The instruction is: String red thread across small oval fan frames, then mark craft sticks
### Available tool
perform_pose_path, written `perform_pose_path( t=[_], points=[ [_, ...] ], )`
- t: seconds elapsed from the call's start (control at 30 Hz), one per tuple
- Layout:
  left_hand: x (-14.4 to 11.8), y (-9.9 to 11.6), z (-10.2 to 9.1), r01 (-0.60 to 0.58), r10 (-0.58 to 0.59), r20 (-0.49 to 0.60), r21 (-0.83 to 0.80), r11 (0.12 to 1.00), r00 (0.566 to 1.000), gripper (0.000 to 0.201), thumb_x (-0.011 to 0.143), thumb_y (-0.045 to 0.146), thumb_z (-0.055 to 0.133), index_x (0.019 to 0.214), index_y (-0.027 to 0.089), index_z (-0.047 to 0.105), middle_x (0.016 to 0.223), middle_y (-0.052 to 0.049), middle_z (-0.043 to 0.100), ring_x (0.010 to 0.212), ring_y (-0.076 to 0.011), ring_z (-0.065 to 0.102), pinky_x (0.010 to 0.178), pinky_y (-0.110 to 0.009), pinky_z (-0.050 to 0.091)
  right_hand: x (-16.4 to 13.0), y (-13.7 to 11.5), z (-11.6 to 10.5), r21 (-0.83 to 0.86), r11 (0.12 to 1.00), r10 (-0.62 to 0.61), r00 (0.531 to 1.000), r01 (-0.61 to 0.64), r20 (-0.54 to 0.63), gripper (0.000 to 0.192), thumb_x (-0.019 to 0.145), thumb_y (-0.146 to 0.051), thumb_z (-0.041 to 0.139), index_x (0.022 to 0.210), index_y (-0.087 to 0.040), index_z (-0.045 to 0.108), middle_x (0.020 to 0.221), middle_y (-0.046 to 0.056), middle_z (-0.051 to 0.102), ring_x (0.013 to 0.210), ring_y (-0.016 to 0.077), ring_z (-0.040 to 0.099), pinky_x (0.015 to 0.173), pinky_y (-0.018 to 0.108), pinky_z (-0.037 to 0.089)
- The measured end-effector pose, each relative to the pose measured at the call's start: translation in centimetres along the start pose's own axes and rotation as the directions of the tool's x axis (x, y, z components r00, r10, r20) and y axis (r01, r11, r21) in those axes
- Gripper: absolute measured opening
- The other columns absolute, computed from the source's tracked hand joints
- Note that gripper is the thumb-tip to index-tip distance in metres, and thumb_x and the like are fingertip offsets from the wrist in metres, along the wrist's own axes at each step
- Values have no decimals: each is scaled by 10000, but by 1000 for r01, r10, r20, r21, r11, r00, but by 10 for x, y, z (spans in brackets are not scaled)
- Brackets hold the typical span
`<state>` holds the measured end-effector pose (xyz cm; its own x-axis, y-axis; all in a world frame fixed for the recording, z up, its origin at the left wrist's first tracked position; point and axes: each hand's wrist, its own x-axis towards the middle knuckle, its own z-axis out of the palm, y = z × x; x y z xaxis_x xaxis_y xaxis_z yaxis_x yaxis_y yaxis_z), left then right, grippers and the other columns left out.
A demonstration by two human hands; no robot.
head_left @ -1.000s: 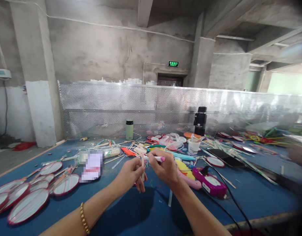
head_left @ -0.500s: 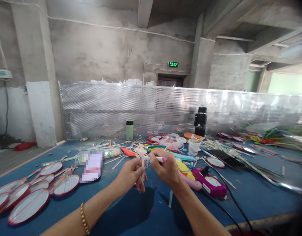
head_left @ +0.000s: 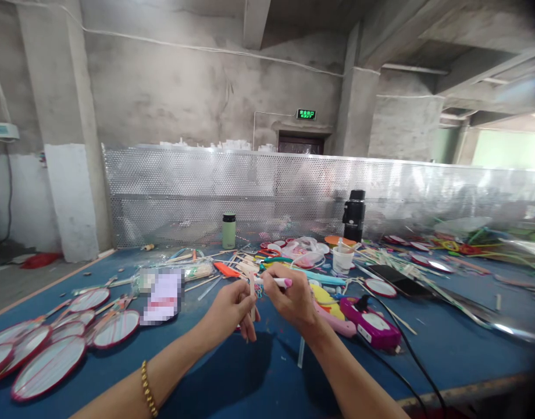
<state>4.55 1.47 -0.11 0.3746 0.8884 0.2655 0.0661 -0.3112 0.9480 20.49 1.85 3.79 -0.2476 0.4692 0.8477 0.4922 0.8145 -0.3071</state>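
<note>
Pinched upright in the fingers of my left hand point(head_left: 231, 309) is a flat wooden craft stick point(head_left: 252, 298). My right hand point(head_left: 292, 298) grips a white marker pen with a pink end point(head_left: 286, 283), held level. The pen's other end points left at the upper part of the stick; whether the tip touches it is too small to tell. Just beyond both hands lie an orange pointed piece point(head_left: 226, 269) and several loose wooden sticks. A purple device with a cable point(head_left: 374, 326) and a pink-and-yellow item point(head_left: 326, 302) rest right of my right hand.
Several red-rimmed round panels point(head_left: 49, 368) overlap on the left of the blue table point(head_left: 198, 390). A green bottle point(head_left: 228, 231), a white cup point(head_left: 342, 262) and a black flask point(head_left: 355, 215) stand toward the perforated metal screen point(head_left: 184, 192). A dark phone-like slab point(head_left: 400, 281) lies right.
Both hands keep the same grip and nearly the same pose. The whole view has shifted very slightly; nothing on the table has visibly moved.
</note>
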Motion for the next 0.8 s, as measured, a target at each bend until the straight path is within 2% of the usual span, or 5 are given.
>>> perform_pose_path(
  t=[0.4, 0.8],
  points=[
    [-2, 3, 0, 5, -5, 10, -1, 1000, 1000, 359, 857, 529, 536, 758, 197, 444, 487, -15, 637, 363, -154, 607, 367, -201, 409, 0, 0, 2, 39, 999, -29, 1000, 29, -5, 278, 895, -213, 462, 622, -183, 506, 573, -21, 518, 532, 99, 437, 542, 236, 321],
    [-1, 0, 0, 2, -2, 15, -7, 1000, 1000, 362, 850, 537, 545, 765, 200, 443, 485, -14, 638, 365, -160, 612, 362, -204, 409, 1, 1, 2, 45, 999, -9, 1000, 10, -17, 292, 900, -226, 462, 611, -187, 465, 565, -34, 470, 532, 96, 402, 540, 237, 310]
  ],
)
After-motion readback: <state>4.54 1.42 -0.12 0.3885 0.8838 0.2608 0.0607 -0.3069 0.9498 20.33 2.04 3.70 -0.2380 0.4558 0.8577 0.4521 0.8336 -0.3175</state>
